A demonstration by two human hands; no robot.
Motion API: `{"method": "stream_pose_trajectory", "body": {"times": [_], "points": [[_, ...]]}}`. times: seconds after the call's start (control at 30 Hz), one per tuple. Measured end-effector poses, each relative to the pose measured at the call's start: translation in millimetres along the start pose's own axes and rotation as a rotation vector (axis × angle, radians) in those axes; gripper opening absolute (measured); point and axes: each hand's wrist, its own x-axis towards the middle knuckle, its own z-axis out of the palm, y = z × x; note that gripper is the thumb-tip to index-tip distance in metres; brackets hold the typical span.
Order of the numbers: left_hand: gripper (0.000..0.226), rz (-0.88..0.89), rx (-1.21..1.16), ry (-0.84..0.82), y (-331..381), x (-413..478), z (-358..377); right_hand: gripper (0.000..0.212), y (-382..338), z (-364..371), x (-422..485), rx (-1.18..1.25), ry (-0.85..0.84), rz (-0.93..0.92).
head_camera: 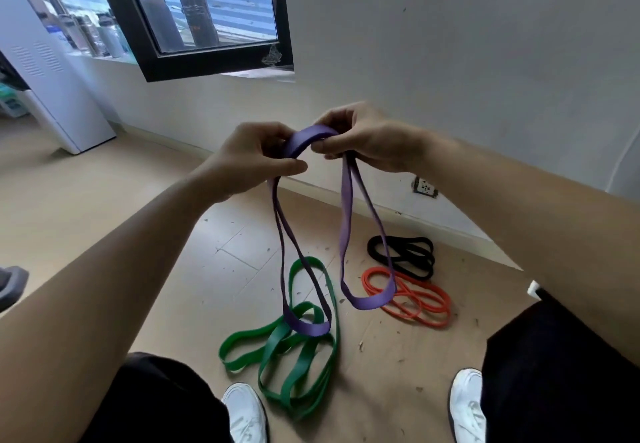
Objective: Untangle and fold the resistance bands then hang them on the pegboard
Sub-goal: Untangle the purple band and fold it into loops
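A purple resistance band [347,214] hangs from both hands at chest height, its top arched between them. My left hand [252,155] pinches one side and my right hand [363,141] grips the other. Two purple loops dangle down toward the floor. Below them lies a tangled green band [298,349] between my feet. An orange band [415,298] and a black band [403,255] lie coiled on the floor to the right, near the wall. No pegboard is in view.
My white shoes [247,411] stand either side of the green band. A white wall with a socket [425,186] runs behind the bands. A dark-framed window [207,26] and a white cabinet [52,71] are at the left.
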Motion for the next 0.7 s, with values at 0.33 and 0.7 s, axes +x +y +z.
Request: {"method": "stream_pose_trajectory", "body": {"times": [0.33,0.7], "points": [[0.033,-0.042,-0.255,0.063,1.7,2.2,15.1,0.032,11.5,-12.9,-24.9,0.091,0.106,0.013],[0.037,-0.02,-0.329,0.082,12.4,5.6,23.0,0.036,28.4,15.7,-23.3,0.002,0.015,0.059]]}}
